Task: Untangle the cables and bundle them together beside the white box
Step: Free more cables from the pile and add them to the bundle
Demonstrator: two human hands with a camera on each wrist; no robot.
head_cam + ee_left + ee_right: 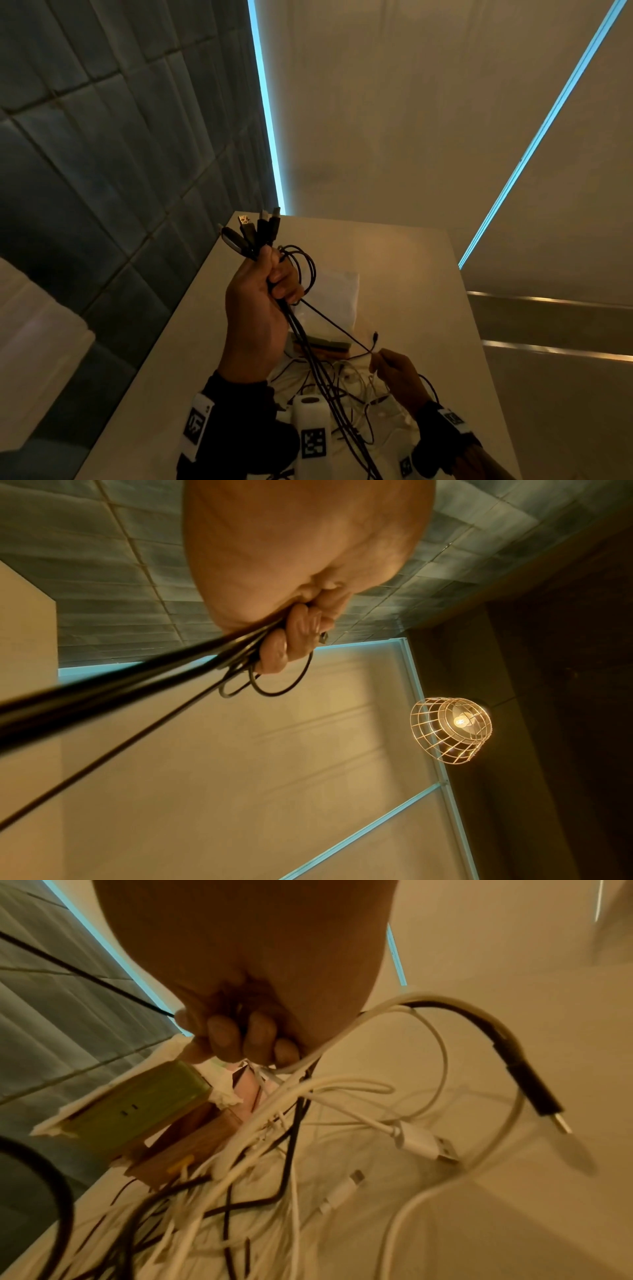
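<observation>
Head view: raised left hand (255,305) fists black cables (301,339), right hand (399,377) pinches one

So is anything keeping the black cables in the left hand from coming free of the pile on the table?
Yes. The black cables gripped by the left hand run down into the tangle of white cables on the table. The right hand pinches a thin black cable stretched between the two hands.

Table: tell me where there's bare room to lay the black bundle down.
Bare strips of table: right of the white box toward the right edge, and left of it under the left hand. Crowded: the near end, where white cables tangle around the right hand.
</observation>
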